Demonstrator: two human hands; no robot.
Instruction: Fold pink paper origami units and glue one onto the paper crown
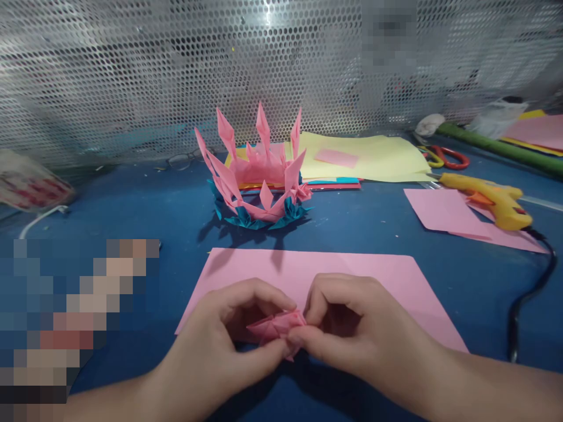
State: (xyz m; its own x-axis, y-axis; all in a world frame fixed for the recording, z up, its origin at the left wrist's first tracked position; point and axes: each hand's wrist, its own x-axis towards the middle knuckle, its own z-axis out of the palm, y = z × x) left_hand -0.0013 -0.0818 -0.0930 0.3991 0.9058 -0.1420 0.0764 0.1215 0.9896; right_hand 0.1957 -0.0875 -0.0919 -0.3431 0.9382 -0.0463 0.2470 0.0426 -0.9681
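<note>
A blue table (pixel 132 202) spreads under everything, and a pink sheet (pixel 316 265) lies flat on it, partly behind the hands. Beyond the sheet stands a spiked pink-and-blue paper ring (pixel 259 174). The left hand (pixel 211 331) and right hand (pixel 380 322) meet at the sheet's near side, thumbs and index fingers closed in a pinch on a small folded pink piece (pixel 279 326), held between them above the table. The step in hand looks like shaping or creasing its folds; the next move seems to call for a steady left pinch and light, exact pressure from the right fingertips.
</note>
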